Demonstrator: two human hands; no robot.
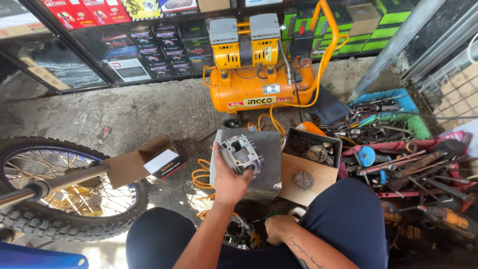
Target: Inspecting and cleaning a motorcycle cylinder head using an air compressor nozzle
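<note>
Left hand [226,182] grips the engine part [241,154] over a metal box [269,164]. Right hand [279,226], at 6 o'clock, rests closed; holding what, I cannot tell.

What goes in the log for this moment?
left hand: holds engine part | right hand: low between knees | nearby: metal plate, parts box

orange air compressor [259,74] by shelf of boxes [149,50] | spoked wheel [64,189] far left | open cardboard box [149,162] on floor | tool trays [398,144] right
</note>
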